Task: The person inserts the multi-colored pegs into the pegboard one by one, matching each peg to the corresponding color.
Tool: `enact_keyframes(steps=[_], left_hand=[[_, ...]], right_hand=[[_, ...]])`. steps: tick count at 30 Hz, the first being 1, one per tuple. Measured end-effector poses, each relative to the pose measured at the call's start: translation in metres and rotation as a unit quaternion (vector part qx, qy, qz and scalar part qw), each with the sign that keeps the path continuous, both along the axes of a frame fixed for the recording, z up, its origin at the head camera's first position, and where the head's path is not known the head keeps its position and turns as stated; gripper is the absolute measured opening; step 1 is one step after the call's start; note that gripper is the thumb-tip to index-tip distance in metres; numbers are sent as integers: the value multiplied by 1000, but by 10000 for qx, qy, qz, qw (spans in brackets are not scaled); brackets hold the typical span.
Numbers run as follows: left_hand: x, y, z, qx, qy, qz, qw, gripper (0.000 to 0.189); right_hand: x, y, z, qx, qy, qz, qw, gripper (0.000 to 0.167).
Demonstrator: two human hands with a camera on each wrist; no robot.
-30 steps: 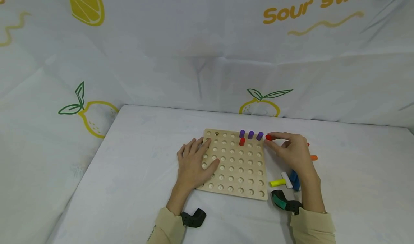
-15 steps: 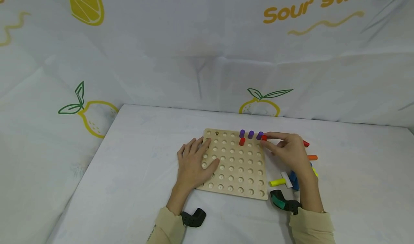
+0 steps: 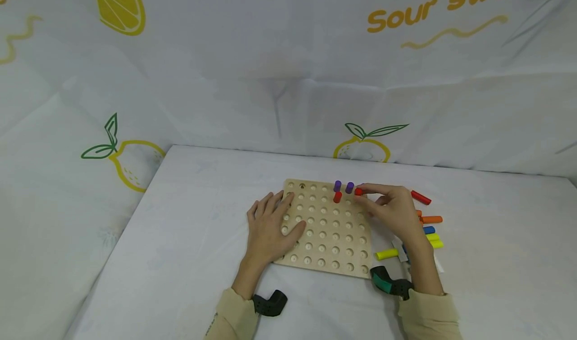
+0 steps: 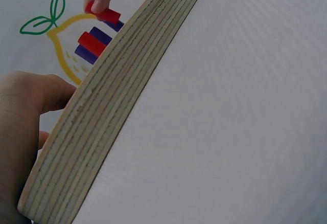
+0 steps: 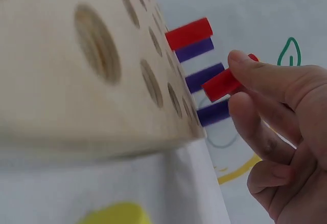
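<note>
held red peg (image 3: 358, 192) is above the far right corner area of the pegboard (image 3: 329, 250), close to the purple pegs (image 5: 213, 112); its lower end is clear of the wood. right hand (image 3: 391, 211) pinches it between thumb and fingertips; left hand (image 3: 269, 230) is spread wide, resting on the board's left side. which hole it's over: can't tell. peg looks tilted against the standing red peg (image 3: 337, 197), so i'd square it up first, centre the tip, then push straight down without knocking the purples. keep the left palm's weight on the board so it won't skid.

vs half a second ago: held peg has shifted left, inward from the board's right edge; right hand now hides one purple from the head view and uncovers more of the loose red peg (image 3: 421, 197). left hand, board unchanged.
</note>
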State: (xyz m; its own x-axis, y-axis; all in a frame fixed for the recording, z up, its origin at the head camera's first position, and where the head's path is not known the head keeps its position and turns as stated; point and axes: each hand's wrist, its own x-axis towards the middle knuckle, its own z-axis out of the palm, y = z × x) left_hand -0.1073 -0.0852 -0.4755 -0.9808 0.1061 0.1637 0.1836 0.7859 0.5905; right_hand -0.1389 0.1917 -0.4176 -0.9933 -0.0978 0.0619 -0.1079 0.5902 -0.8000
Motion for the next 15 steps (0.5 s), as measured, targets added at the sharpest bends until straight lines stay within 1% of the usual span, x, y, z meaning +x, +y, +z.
enact_keyframes(steps=[8,15], left_hand=[[0,0,0,21,19,-5,10000,71],[0,0,0,37,28,10,10000,71]], right_hand=[[0,-9,-2,-304,-106,186,9993,28],[-1,-10,-5,-400,-156,233,9988,28]])
